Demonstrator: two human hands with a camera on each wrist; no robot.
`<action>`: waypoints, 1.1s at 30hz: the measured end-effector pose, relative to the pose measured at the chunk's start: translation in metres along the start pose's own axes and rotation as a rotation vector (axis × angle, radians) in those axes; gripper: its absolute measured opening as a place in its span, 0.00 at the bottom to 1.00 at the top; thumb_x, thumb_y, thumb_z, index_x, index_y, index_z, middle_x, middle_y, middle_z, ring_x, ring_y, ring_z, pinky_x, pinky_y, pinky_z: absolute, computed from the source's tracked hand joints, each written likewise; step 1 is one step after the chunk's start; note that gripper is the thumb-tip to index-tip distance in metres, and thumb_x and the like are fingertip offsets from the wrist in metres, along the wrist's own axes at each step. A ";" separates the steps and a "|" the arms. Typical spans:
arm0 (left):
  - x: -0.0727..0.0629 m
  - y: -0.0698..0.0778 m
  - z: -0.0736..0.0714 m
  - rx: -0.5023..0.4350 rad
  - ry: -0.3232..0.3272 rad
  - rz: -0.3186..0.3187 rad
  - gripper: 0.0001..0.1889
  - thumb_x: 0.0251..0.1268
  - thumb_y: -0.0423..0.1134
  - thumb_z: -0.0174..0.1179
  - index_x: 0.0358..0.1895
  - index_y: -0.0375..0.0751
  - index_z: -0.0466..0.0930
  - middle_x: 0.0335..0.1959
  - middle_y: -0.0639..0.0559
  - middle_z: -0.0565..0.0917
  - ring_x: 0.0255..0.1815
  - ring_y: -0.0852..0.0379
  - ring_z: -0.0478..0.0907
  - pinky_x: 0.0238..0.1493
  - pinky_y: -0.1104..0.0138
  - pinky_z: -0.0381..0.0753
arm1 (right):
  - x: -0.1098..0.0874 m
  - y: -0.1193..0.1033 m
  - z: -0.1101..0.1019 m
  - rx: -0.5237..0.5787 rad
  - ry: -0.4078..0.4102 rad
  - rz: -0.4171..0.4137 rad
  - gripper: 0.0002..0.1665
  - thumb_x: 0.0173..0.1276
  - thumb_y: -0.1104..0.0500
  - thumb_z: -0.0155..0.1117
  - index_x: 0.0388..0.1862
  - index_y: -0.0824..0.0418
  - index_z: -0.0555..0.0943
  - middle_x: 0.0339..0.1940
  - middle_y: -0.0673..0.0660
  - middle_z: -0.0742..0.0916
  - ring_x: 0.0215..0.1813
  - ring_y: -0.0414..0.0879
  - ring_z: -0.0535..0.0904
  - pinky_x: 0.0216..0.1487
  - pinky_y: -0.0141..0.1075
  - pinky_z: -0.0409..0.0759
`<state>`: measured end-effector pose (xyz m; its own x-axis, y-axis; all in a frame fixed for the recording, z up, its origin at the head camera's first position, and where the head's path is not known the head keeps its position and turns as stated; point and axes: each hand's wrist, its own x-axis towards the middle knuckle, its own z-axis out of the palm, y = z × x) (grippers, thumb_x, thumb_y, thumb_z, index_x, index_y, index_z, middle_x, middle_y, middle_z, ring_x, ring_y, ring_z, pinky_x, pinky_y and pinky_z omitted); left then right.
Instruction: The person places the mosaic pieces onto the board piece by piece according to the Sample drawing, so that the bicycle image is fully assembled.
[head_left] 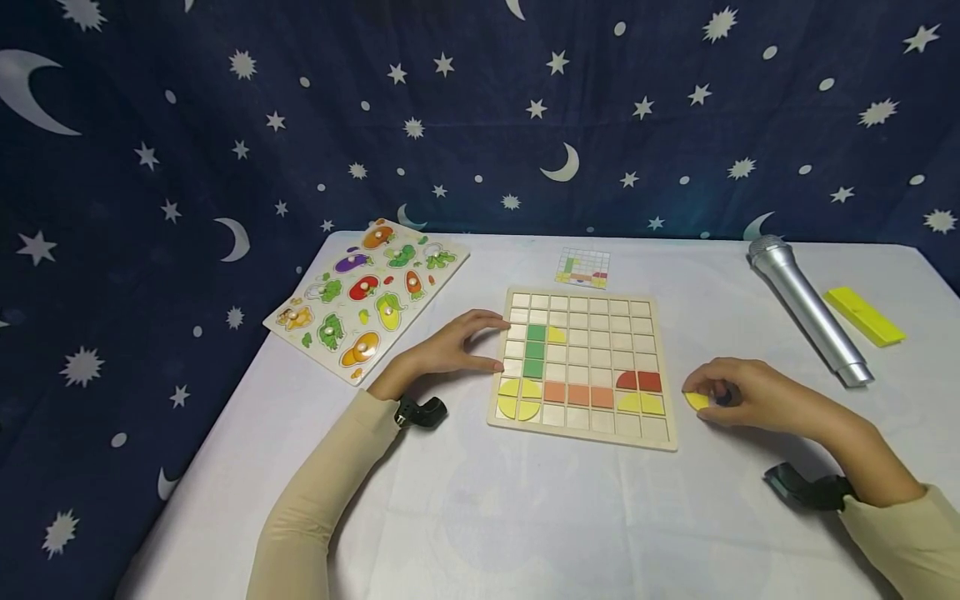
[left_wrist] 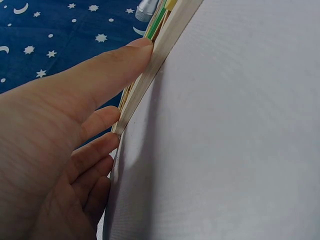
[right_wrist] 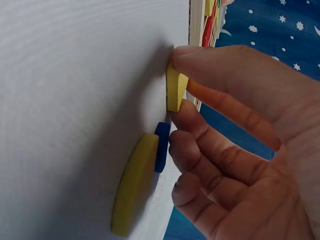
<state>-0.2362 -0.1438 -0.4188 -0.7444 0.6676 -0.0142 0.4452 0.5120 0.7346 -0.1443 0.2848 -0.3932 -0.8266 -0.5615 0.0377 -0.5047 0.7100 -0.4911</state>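
A wooden grid board lies on the table with green, yellow, orange and red pieces set in some of its squares. My left hand touches the board's left edge, thumb and fingers spread apart along it. To the right of the board, my right hand pinches a yellow piece with a curved edge between thumb and fingers, close to the tabletop. Below that hand in the right wrist view lie another yellow piece and a blue piece, hidden in the head view.
Behind the board lies a small pattern card. A vegetable puzzle board is at the left. At the right are a silver microphone and a bright yellow block. A starry dark blue cloth hangs behind the white table.
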 end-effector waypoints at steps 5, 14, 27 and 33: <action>-0.001 0.001 0.000 -0.004 0.000 0.005 0.36 0.55 0.38 0.72 0.69 0.39 0.69 0.70 0.40 0.65 0.73 0.45 0.58 0.75 0.53 0.55 | -0.001 0.001 0.001 0.019 0.009 -0.025 0.20 0.47 0.68 0.78 0.41 0.60 0.84 0.28 0.41 0.76 0.31 0.33 0.67 0.28 0.29 0.69; 0.000 -0.001 0.000 0.002 -0.002 0.003 0.36 0.55 0.38 0.73 0.68 0.39 0.69 0.70 0.41 0.65 0.73 0.46 0.58 0.75 0.54 0.55 | 0.000 -0.004 0.003 0.082 0.023 -0.111 0.20 0.50 0.68 0.77 0.43 0.59 0.84 0.32 0.40 0.78 0.31 0.34 0.69 0.27 0.29 0.71; -0.001 -0.001 -0.001 0.004 -0.002 0.012 0.36 0.55 0.38 0.72 0.68 0.38 0.69 0.69 0.40 0.65 0.73 0.45 0.59 0.74 0.53 0.55 | 0.006 -0.023 0.011 0.128 -0.023 -0.216 0.21 0.52 0.67 0.75 0.45 0.54 0.83 0.37 0.41 0.81 0.34 0.36 0.71 0.31 0.29 0.71; 0.000 0.000 0.000 0.004 -0.004 0.000 0.36 0.55 0.38 0.72 0.69 0.39 0.69 0.70 0.40 0.65 0.73 0.45 0.58 0.74 0.54 0.55 | 0.011 -0.031 0.016 0.147 -0.060 -0.235 0.20 0.54 0.65 0.76 0.45 0.53 0.83 0.36 0.42 0.80 0.35 0.37 0.72 0.32 0.29 0.71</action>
<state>-0.2366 -0.1442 -0.4187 -0.7419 0.6702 -0.0169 0.4475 0.5139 0.7319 -0.1336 0.2497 -0.3911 -0.6729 -0.7305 0.1162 -0.6355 0.4905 -0.5963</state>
